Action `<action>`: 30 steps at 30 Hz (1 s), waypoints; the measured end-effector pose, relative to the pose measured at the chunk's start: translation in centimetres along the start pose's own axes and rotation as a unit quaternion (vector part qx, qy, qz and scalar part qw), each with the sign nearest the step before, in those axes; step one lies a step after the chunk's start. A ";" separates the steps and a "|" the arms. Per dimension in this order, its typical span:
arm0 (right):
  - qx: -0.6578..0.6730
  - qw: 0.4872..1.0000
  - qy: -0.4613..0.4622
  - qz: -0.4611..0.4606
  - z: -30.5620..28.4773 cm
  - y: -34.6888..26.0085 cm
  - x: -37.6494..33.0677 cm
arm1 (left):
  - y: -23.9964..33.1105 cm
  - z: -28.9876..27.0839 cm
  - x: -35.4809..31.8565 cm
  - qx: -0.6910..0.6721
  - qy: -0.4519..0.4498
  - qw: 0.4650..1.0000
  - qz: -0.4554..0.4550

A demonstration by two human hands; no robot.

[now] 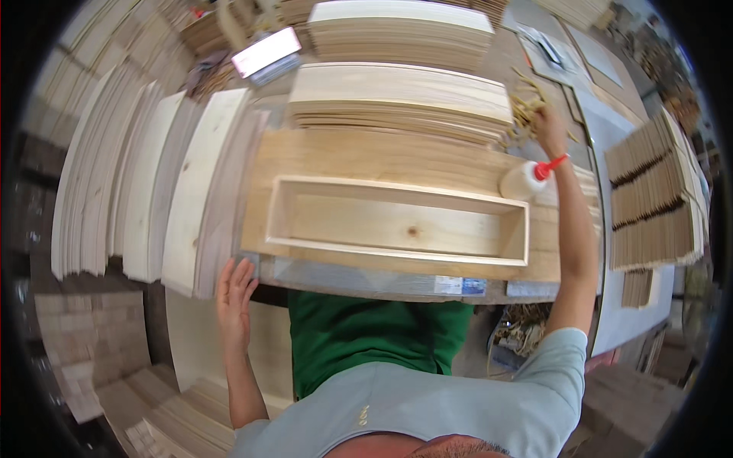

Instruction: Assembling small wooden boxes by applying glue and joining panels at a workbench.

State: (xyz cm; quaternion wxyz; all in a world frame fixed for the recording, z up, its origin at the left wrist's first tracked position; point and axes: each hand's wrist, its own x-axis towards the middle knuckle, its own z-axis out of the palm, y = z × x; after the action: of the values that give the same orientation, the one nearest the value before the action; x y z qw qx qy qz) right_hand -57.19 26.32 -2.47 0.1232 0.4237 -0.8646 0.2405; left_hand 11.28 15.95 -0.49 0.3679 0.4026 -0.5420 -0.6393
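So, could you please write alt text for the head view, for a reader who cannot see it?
A person's right hand reaches into a pile of small wooden sticks beyond a white glue bottle, while the left hand rests flat near stacked boards. An open rectangular wooden box frame lies on the workbench between them.

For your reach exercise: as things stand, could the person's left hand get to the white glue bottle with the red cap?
Probably not easily. The left hand rests at the bench's near-left edge, while the glue bottle stands far right, beyond the wooden box frame, near the right hand.
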 end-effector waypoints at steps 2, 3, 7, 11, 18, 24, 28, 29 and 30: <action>0.007 0.995 0.068 0.069 -1.4 1.3 1.0 | -0.2 -0.2 -0.9 -0.003 0.037 0.999 0.001; 0.047 0.991 0.103 0.065 -2.7 1.4 1.5 | -0.3 -0.3 -1.2 -0.006 0.040 0.999 0.004; 0.121 0.978 0.156 0.069 -7.0 1.8 3.4 | -0.8 -0.1 -1.6 -0.013 0.060 0.998 0.010; 0.270 0.938 0.193 0.098 -10.3 0.1 3.2 | -0.8 0.6 -1.2 -0.005 0.058 0.998 0.014; 0.298 0.935 0.156 0.115 -13.6 -1.2 3.1 | -0.4 0.9 -1.6 0.023 0.061 0.996 0.059; 0.351 0.920 0.175 0.013 -21.3 -12.2 -0.7 | 3.6 4.2 -1.6 0.066 0.036 0.992 0.099; 0.410 0.902 0.112 -0.071 -21.0 -22.3 -6.4 | 7.2 10.5 0.0 0.132 -0.107 0.949 0.267; 0.428 0.899 0.072 -0.063 -21.0 -24.5 -8.3 | 8.6 12.6 0.5 0.145 -0.129 0.929 0.315; 0.446 0.893 0.032 -0.055 -20.4 -26.4 -10.3 | 9.8 14.6 0.8 0.159 -0.150 0.906 0.362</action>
State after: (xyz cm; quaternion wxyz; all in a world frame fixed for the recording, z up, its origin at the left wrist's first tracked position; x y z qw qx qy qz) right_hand -29.83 30.02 18.90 -0.0382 0.4727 -0.6376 0.6070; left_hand -2.09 19.64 10.45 0.4194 0.1308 -0.7940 -0.4201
